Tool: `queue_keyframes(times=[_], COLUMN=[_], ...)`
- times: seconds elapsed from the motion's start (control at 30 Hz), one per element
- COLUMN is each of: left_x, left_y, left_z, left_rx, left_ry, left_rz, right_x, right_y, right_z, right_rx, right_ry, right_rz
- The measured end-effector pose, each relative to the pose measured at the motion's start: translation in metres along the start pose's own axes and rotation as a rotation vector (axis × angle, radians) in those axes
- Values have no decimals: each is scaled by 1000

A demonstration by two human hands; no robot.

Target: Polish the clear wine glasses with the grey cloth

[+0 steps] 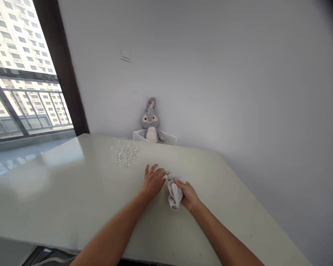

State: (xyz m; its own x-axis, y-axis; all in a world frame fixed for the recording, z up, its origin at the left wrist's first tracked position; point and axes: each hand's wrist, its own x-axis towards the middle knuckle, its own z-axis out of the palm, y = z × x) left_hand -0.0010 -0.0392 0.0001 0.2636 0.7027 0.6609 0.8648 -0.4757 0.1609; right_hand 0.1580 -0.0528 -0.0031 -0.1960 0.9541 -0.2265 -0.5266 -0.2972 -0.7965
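My right hand (189,195) is closed around a pale grey cloth (175,195), whose loose end hangs down toward the table. A small clear glass (167,176) pokes out of the cloth on its left side; the rest of it is covered. At that exposed end, the thumb and a finger of my left hand (153,183) pinch the glass, while the other fingers stay spread and raised. Several clear stemmed glasses (128,157) stand upright in a group farther back to the left, apart from both hands.
The pale glossy table (86,192) reaches to a grey wall. Behind its far edge, a grey plush toy (151,123) sits in a white perforated basket (170,139). A large window (22,81) is at the left, and a switch (125,55) is on the wall.
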Motion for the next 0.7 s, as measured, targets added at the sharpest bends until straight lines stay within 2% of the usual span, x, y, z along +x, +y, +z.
queue_keyframes(times=[0.5,0.7], left_x=[-2,-2], left_y=[-6,-7], left_z=[-5,-5], left_rx=[-27,-32], left_ry=[-46,-46], left_rz=[31,41], right_x=[4,5], right_y=[8,6], right_z=[11,13], right_rx=[42,58], right_ry=[60,43], right_rz=[-11,13])
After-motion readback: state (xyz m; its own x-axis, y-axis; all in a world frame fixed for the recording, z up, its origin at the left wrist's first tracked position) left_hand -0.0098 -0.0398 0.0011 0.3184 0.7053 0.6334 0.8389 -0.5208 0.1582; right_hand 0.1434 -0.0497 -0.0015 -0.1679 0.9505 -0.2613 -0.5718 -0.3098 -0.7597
